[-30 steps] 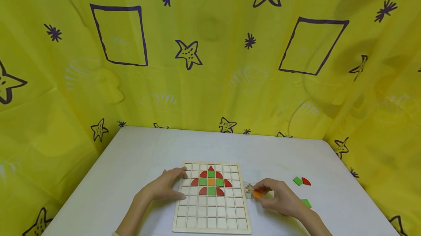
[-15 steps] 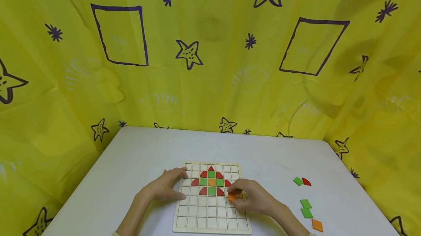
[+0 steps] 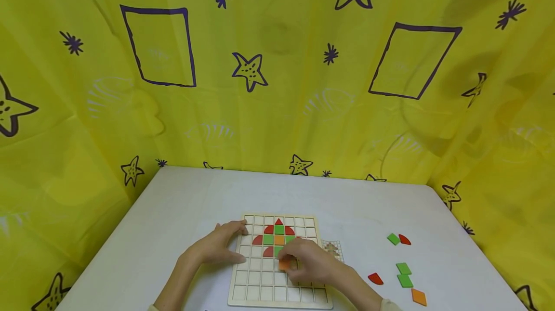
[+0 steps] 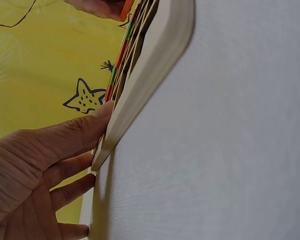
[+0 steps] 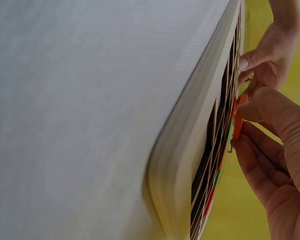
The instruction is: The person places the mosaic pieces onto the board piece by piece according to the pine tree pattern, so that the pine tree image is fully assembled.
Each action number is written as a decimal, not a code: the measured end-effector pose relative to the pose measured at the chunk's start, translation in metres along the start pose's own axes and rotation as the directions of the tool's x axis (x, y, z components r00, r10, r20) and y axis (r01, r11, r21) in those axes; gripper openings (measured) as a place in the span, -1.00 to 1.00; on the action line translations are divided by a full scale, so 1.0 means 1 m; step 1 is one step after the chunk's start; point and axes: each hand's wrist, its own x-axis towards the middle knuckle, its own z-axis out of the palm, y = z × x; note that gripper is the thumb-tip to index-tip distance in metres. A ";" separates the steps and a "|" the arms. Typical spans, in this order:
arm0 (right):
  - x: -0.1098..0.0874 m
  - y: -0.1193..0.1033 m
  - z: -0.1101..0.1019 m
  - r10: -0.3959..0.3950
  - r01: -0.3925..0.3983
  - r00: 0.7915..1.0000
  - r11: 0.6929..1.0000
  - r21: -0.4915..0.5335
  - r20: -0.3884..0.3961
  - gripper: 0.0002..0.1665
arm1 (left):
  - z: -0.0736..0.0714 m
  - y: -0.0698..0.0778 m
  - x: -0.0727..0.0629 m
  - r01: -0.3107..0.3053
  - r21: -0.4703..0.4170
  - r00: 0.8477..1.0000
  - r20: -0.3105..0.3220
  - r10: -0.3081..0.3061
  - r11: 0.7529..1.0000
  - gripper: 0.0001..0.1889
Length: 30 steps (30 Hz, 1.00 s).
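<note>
A wooden grid board (image 3: 260,293) lies on the white table, with red, green and orange tiles set in its upper middle cells as a stepped, tree-like figure. My left hand (image 3: 217,244) rests along the board's left edge, thumb and fingers spread and touching it. Between thumb and fingers, my right hand (image 3: 312,263) pinches an orange square tile (image 3: 284,265) over the cell just below the figure's green centre tile. In the right wrist view the orange tile (image 5: 240,120) stands tilted close to the board's face. My right hand covers some of the figure's right side.
A small printed pattern card (image 3: 333,248) lies against the board's right edge. Further right are loose tiles: a red quarter-round (image 3: 375,278), another red one (image 3: 404,239), several green squares (image 3: 403,268) and an orange square (image 3: 418,296). Yellow curtain (image 3: 277,109) surrounds the table.
My right hand has carried the orange tile leftward from beside the pattern card to the board's middle column, uncovering the card and loose tiles. My left hand has stayed put.
</note>
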 end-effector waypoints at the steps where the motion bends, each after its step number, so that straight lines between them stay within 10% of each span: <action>1: 0.001 0.000 0.001 -0.002 0.002 1.000 1.000 -0.002 0.005 -0.71 | 0.000 0.000 0.000 0.000 -0.001 1.000 0.000 0.000 1.000 -0.51; 20: 0.003 -0.007 0.003 0.020 -0.020 1.000 0.999 -0.025 -0.013 -0.79 | 0.001 -0.001 0.000 -0.003 -0.007 1.000 0.001 0.003 1.000 -0.52; 30: -0.028 0.007 -0.009 0.167 -0.164 0.982 0.986 0.043 -0.085 -0.78 | 0.001 -0.002 0.003 0.012 -0.004 1.000 0.004 -0.012 1.000 -0.51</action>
